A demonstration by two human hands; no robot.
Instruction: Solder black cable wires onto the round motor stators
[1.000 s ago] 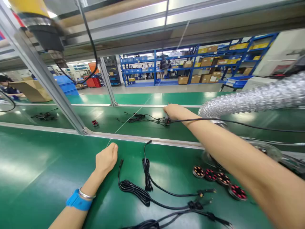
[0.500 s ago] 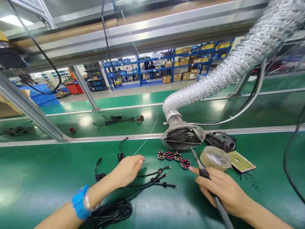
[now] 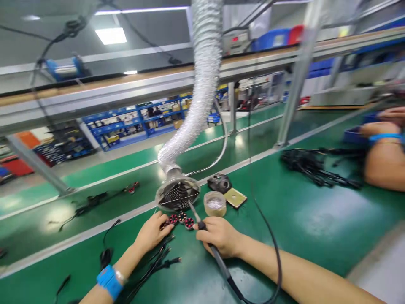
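Observation:
My right hand (image 3: 221,237) is closed around the dark handle of a soldering iron (image 3: 218,257), its tip pointing up and left at the round grille of a fume extractor hood (image 3: 177,195). My left hand (image 3: 153,232) has its thumb and fingers about the leftmost of several small round motor stators (image 3: 164,225), which they partly cover. Another stator, red and black (image 3: 189,223), lies just left of the iron's grip. Below the left hand are black cables (image 3: 158,264) with bare wire ends. A blue wristband (image 3: 109,281) circles my left wrist.
Right of the hood stand a roll of tape (image 3: 215,204), a black soldering-iron holder (image 3: 219,183) and a yellowish sponge pad (image 3: 235,197). A silver duct (image 3: 202,84) rises from the hood. At the far right, another person's arm (image 3: 384,160) is beside a heap of black cables (image 3: 319,164).
The view has swung to the right, bringing another person's arm and a cable heap into sight. My left hand has moved from above the cables to the leftmost stator. The right hand keeps the iron.

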